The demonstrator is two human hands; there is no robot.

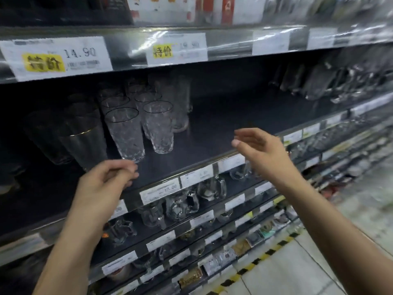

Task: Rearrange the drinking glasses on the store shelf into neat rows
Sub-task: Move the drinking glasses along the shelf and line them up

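Observation:
Clear textured drinking glasses stand in two rows on the dark shelf (pixel 212 124); the front left glass (pixel 126 135) and the front right glass (pixel 159 128) lead several more behind. Dark smoked glasses with gold rims (pixel 85 145) stand to their left. My left hand (pixel 106 184) hovers at the shelf's front edge just below the front left glass, fingers curled together, holding nothing. My right hand (pixel 261 150) is raised in front of the bare middle of the shelf, fingers spread, holding nothing.
Price tags (pixel 61 56) line the shelf above. More glassware (pixel 331 86) stands at the far right of the same shelf. Glass mugs (pixel 210 188) fill the shelf below, with further stocked shelves under it. A tiled floor with yellow-black tape (pixel 265 254) lies at lower right.

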